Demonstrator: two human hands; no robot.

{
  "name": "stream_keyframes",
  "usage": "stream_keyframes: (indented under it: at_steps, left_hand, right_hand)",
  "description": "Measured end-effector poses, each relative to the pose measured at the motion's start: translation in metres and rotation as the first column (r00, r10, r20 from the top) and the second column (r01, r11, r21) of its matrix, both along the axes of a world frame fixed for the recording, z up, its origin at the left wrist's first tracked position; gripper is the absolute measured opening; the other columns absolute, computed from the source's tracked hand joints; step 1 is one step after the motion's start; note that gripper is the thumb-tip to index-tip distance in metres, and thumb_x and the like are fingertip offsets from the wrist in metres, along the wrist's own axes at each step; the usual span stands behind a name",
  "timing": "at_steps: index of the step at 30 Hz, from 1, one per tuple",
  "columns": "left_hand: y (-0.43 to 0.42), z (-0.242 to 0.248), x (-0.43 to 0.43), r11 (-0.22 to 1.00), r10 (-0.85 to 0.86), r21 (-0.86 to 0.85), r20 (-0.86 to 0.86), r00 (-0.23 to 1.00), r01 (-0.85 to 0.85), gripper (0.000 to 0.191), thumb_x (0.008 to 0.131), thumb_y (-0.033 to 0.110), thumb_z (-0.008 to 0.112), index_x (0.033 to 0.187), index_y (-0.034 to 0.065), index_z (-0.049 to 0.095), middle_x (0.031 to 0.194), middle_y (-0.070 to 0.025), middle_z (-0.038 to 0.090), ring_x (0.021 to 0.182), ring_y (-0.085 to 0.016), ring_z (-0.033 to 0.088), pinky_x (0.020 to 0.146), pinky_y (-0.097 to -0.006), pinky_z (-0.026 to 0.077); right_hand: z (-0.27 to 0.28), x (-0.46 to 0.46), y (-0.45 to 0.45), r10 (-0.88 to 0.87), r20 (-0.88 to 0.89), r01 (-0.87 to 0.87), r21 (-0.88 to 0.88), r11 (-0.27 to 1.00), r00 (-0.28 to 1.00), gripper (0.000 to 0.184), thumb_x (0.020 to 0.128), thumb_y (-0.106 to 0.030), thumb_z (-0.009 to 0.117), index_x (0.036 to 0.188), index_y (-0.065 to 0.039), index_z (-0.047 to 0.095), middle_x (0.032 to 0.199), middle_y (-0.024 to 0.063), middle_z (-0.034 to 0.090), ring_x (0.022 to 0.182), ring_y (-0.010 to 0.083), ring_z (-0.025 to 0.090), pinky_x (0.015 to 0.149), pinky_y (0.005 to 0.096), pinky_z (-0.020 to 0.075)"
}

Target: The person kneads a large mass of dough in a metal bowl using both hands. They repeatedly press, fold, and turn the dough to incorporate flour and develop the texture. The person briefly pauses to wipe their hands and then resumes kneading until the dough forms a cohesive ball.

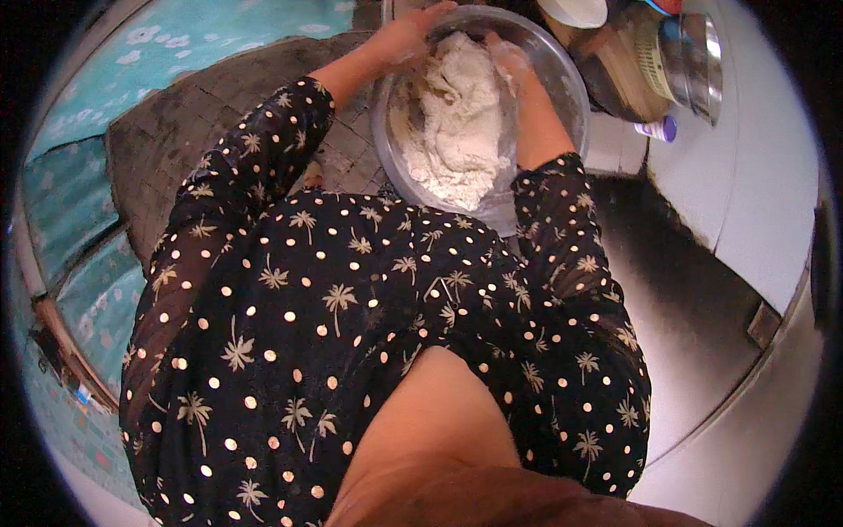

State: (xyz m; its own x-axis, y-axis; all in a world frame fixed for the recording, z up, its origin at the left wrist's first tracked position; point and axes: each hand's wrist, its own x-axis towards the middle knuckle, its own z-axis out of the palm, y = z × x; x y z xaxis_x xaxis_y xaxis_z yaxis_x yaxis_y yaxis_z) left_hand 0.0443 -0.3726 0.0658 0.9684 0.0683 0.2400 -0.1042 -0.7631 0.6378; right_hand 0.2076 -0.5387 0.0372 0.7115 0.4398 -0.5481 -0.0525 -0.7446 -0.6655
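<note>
A wide, shiny metal bowl (577, 99) stands before me, close to the front of my dark, palm-patterned clothing. Inside it lies a lump of pale, rough dough (464, 112), with loose, crumbly flour (461, 191) towards the near side. My left hand (409, 36) grips the bowl's upper left rim, its fingers reaching along the edge. My right hand (512, 62) is down in the bowl, dusted with flour and touching the right side of the dough. Its fingers are partly hidden, so how far they are closed does not show.
Right of the bowl are a round wooden board (619, 76), a pale slotted basket (649, 62), a steel pot (691, 66) and a small white and purple cup (658, 129). A white dish (579, 10) sits at the top. Teal floral cloth (171, 53) borders the brown floor (217, 125) leftward.
</note>
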Motion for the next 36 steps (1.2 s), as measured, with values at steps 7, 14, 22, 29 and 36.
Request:
stream_keyframes:
  at_steps: [7, 14, 22, 29, 36]
  left_hand:
    - [0.006, 0.033, -0.011, 0.896, -0.003, -0.428, -0.277, 0.961, -0.12, 0.06, 0.072, 0.001, 0.043, 0.129, 0.0045, 0.023, 0.127, -0.0202, 0.033, 0.112, -0.037, 0.037, 0.091, -0.0391, 0.031]
    - [-0.005, -0.024, 0.011, 0.946, 0.178, -0.264, -0.06, 0.982, -0.188, 0.068, 0.064, -0.005, 0.045, 0.127, 0.0165, 0.028, 0.107, -0.0191, 0.046, 0.095, -0.036, 0.048, 0.08, -0.0392, 0.04]
    - [-0.009, -0.05, 0.022, 0.963, 0.172, -0.205, -0.03, 0.985, -0.175, 0.071, 0.064, -0.003, 0.047, 0.128, 0.0209, 0.026, 0.105, -0.021, 0.047, 0.089, -0.038, 0.051, 0.072, -0.0427, 0.043]
    - [-0.025, -0.001, 0.001, 0.968, 0.186, -0.171, -0.006, 0.982, -0.185, 0.071, 0.067, -0.003, 0.046, 0.13, 0.0199, 0.022, 0.105, -0.0204, 0.047, 0.088, -0.037, 0.052, 0.074, -0.0411, 0.043]
    - [-0.046, 0.041, -0.023, 0.948, 0.231, -0.162, -0.245, 0.942, -0.275, 0.069, 0.068, -0.002, 0.046, 0.129, 0.0192, 0.024, 0.101, -0.02, 0.047, 0.087, -0.037, 0.052, 0.073, -0.0404, 0.043]
  right_hand:
    - [0.025, -0.019, 0.052, 0.474, -0.238, -0.512, -0.133, 0.849, 0.848, 0.06, 0.07, -0.056, 0.05, 0.101, -0.005, 0.054, 0.101, 0.0122, 0.054, 0.092, 0.0235, 0.052, 0.078, 0.0339, 0.0399]
    - [0.044, -0.053, 0.062, 0.837, -0.369, -0.899, -0.333, 0.286, 0.403, 0.055, 0.068, -0.049, 0.052, 0.103, -0.007, 0.054, 0.103, 0.012, 0.054, 0.092, 0.0242, 0.051, 0.078, 0.0356, 0.0406]
    - [0.068, -0.135, -0.056, 0.828, 0.543, -0.617, -0.607, 0.501, 0.139, 0.07, 0.068, -0.055, 0.049, 0.125, -0.018, 0.035, 0.125, 0.007, 0.039, 0.114, 0.0259, 0.036, 0.093, 0.0499, 0.0246]
    - [0.033, -0.136, -0.054, 0.694, 0.659, -0.419, -0.565, 0.711, 0.289, 0.063, 0.071, -0.053, 0.048, 0.122, -0.019, 0.039, 0.121, 0.0052, 0.041, 0.114, 0.0242, 0.033, 0.096, 0.0463, 0.0186]
    - [0.018, -0.103, -0.035, 0.585, 0.785, -0.358, -0.496, 0.791, 0.206, 0.039, 0.068, -0.042, 0.054, 0.095, -0.013, 0.058, 0.101, 0.007, 0.05, 0.096, 0.0258, 0.045, 0.081, 0.0429, 0.0324]
